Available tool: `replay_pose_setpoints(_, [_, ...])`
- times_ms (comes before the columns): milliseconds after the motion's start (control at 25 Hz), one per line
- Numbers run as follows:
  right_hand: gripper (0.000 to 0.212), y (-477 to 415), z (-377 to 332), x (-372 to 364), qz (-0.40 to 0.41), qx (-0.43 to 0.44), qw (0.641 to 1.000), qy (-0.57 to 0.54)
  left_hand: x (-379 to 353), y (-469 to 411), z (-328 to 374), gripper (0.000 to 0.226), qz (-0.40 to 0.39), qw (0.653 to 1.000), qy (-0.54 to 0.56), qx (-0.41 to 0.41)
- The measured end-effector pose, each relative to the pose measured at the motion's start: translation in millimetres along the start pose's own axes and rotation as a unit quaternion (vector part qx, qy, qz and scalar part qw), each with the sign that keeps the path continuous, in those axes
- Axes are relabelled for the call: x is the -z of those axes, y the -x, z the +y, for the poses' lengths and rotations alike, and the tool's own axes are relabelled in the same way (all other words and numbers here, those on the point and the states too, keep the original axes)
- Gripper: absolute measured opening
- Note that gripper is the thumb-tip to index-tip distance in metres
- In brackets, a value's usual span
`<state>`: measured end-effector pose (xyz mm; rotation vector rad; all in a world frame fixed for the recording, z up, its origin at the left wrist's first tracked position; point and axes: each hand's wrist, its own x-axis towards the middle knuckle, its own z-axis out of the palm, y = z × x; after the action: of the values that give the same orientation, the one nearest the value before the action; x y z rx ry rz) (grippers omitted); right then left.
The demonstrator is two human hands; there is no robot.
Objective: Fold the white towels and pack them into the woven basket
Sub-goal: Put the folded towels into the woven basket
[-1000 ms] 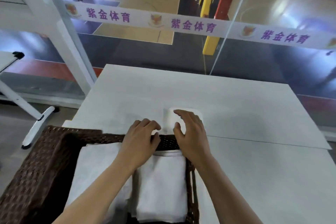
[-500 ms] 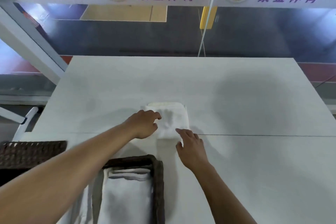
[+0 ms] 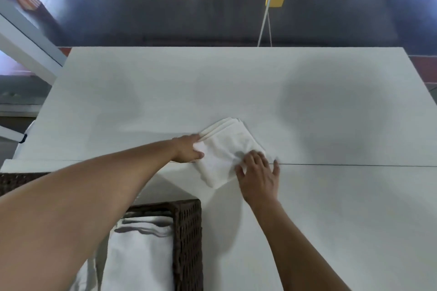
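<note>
A dark brown woven basket (image 3: pixel 186 231) is noted at lower left on the pale grey table (image 3: pixel 331 196), with folded white towels (image 3: pixel 139 255) packed inside. Beyond it, a small folded white towel (image 3: pixel 227 151) lies flat mid-table, its left edge pinched by the left hand (image 3: pixel 186 150). Its near right corner is pressed by the right hand (image 3: pixel 259 172), with the fingers spread wide and flat.
</note>
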<state>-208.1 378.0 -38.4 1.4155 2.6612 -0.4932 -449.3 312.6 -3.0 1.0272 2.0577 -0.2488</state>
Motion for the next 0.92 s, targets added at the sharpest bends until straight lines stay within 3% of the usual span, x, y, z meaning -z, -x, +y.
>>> replay_pose_setpoints(80, [0.050,3,8,3,0.000,-0.061,0.998,-0.017,-6,3,16,0.085,0.008,1.000,0.028,-0.004])
replay_pose_setpoints(160, [0.058,8,6,8,-0.008,-0.178,0.971,-0.159,-12,8,34,0.083,0.005,0.997,0.068,0.033])
replay_pose_setpoints(280, [0.060,16,3,7,-0.035,-0.323,0.828,-0.456,-17,15,51,0.064,-0.066,0.964,0.245,0.085])
replay_pose_setpoints(320, [0.055,18,5,8,-0.042,-0.337,0.797,-0.500,-16,17,54,0.058,-0.081,0.946,0.300,0.094])
replay_pose_setpoints(400, [0.041,19,8,18,-0.035,-0.334,0.766,-0.548,-10,28,60,0.045,-0.119,0.912,0.379,0.104])
replay_pose_setpoints(520, [0.029,24,7,54,-0.015,-0.264,0.780,-0.567,2,53,64,0.035,-0.159,0.875,0.446,0.100])
replay_pose_setpoints(600, [0.027,34,-2,85,0.008,-0.207,0.800,-0.562,11,78,64,0.025,-0.122,0.870,0.470,0.078])
replay_pose_setpoints(720, [0.025,59,-21,130,0.046,-0.155,0.790,-0.591,24,123,61,0.028,0.022,0.865,0.502,0.011])
replay_pose_setpoints(800, [0.025,84,-41,158,0.066,-0.119,0.777,-0.615,33,165,52,0.046,0.123,0.838,0.530,-0.039])
replay_pose_setpoints(920, [0.029,125,-74,188,0.083,-0.068,0.771,-0.628,36,241,30,0.052,0.219,0.804,0.541,-0.112])
